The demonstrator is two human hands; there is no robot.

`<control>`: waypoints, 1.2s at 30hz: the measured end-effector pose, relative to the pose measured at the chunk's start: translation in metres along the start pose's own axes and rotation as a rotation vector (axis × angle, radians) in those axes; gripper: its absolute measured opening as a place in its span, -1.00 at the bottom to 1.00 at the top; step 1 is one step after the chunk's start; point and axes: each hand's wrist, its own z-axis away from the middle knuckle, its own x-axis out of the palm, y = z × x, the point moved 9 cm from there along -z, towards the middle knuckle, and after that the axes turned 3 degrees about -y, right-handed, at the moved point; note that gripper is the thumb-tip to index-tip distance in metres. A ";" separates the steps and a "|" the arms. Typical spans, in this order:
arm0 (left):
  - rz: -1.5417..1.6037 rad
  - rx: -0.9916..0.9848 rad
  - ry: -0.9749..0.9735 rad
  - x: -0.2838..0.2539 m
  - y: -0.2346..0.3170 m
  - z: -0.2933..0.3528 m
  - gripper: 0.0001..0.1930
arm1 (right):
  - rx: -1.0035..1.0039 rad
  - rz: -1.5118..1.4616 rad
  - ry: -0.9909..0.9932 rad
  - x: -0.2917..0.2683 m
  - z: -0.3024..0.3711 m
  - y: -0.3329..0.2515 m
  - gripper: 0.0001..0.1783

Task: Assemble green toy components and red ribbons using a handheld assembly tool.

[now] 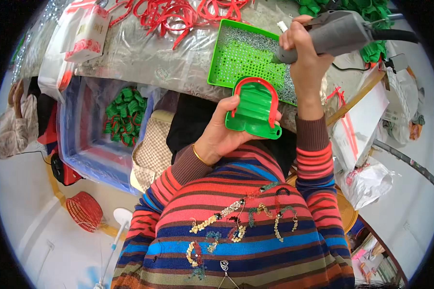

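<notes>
The left hand (219,127) pinches a green plastic shell (251,111), thumb along its near left side and fingers curled behind, some tips showing at the right edge. A red strap (274,96) arches over the top of the shell and down both sides; a small looped tab sticks out at its lower right corner. The shell is held up in front of the table edge, just below a bright green tray in the view and overlapping the tray's near rim.

The right hand (306,58) is wrapped around a grey power screwdriver (340,31) — fingers closed about its front end — with the nose angled down over the green tray (215,53). Whether the tip touches anything there, I cannot tell. Small silvery screws (253,37) lie across the tray's perforated floor, thickest along the far side.

Beyond the tray, loose red straps (171,17) tangle on the plastic-covered table (135,65), with a white flower-printed box (88,36) at the left. Below the table edge stands a plastic-lined blue crate (74,139) — green-and-red pieces (125,115) heaped inside — beside a checked cloth (149,147). A red basket (84,211) sits farther off, lower left.
</notes>
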 end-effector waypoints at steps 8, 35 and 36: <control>-0.001 0.009 0.000 -0.004 0.002 -0.002 -0.31 | -0.009 0.077 -0.007 -0.003 0.002 0.017 -0.86; -0.051 0.035 0.005 -0.003 0.006 -0.003 -0.31 | -0.001 0.077 0.008 -0.005 0.002 0.026 -0.85; -0.052 0.033 0.005 -0.003 0.005 -0.003 -0.31 | -0.001 0.073 0.019 -0.007 0.002 0.027 -0.86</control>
